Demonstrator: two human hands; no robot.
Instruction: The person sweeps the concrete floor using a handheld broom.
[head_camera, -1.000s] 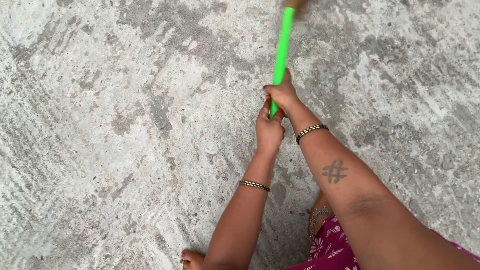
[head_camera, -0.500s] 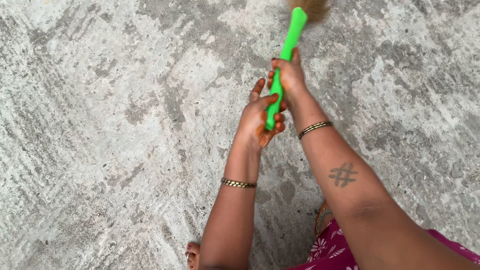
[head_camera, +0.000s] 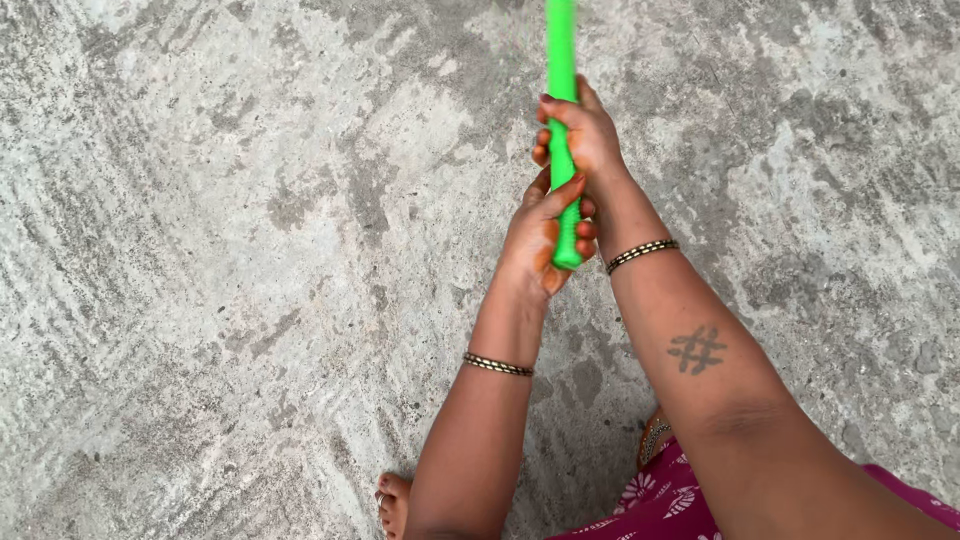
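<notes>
Both hands grip a bright green handle (head_camera: 562, 130) that runs from the middle of the view up to 12 o'clock and off the top edge. The right hand (head_camera: 585, 135) sits higher, fingers (head_camera: 548, 105) curled fully around it. The left hand (head_camera: 540, 235) holds the ribbed lower end, fingers (head_camera: 585, 228) wrapped closed, thumb along the shaft. Each wrist wears a beaded bangle (head_camera: 640, 254). Bare grey concrete floor (head_camera: 220, 250) spreads wide toward 9 and 3 o'clock. A bare foot (head_camera: 393, 500) shows at 6 o'clock.

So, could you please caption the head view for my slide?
Both hands, left hand below right hand, grip a green handle over a concrete floor.
</notes>
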